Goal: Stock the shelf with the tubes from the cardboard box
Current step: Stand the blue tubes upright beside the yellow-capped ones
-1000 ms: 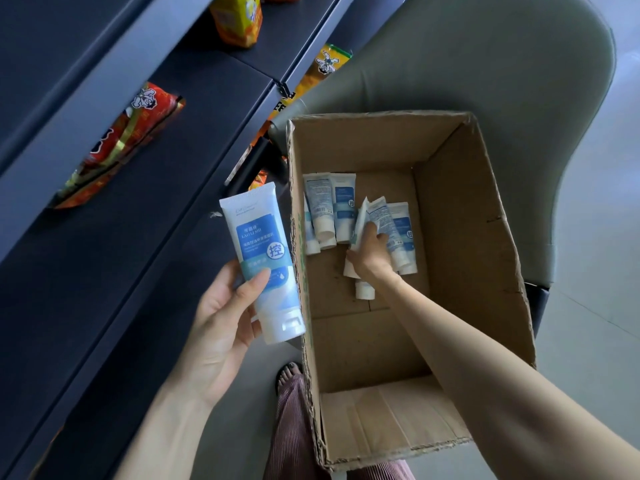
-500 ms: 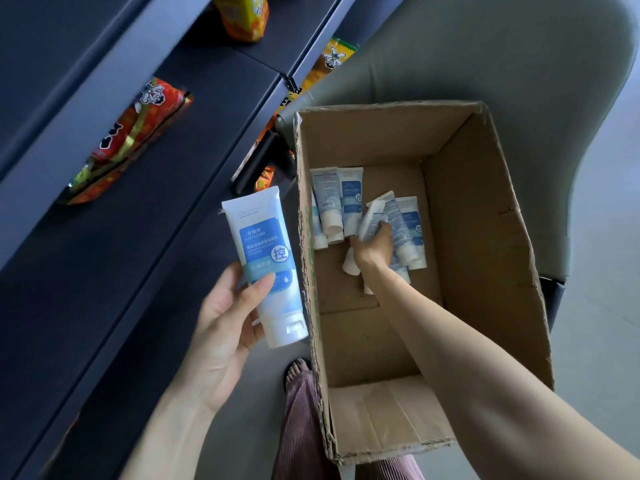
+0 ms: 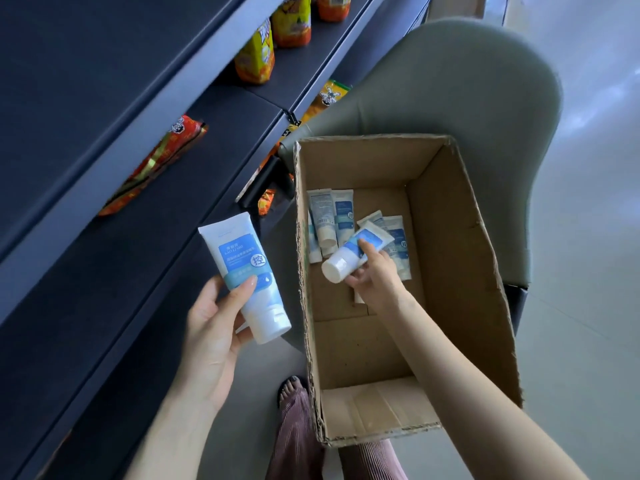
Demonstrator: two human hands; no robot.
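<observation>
1. The left hand (image 3: 211, 327) is at 7 o'clock in the view, outside the cardboard box (image 3: 460, 271). Its thumb and curled fingers hold a white and blue tube (image 3: 246, 275), cap end pointing towards 5 o'clock
2. The right hand (image 3: 377, 275) reaches into the box from 5 o'clock. Its thumb and fingers are wrapped round a second tube (image 3: 353, 252), which is held over the others with its cap pointing to 8 o'clock
3. The loose tubes (image 3: 332, 216) lie on the box floor at its 12 o'clock end, some overlapping, most with caps towards 6 o'clock
4. A grey-green chair (image 3: 467, 91) shows behind the box, from 12 to 3 o'clock
5. The dark shelf (image 3: 104, 271) runs along the 9 o'clock side of the box. A red snack packet (image 3: 156, 164) lies on it at 10 o'clock, and yellow and orange snack bags (image 3: 256, 53) stand farther along at 11 o'clock
6. Toes (image 3: 291, 389) and ribbed trousers (image 3: 294, 441) show at 6 o'clock, just beside the box's near corner
</observation>
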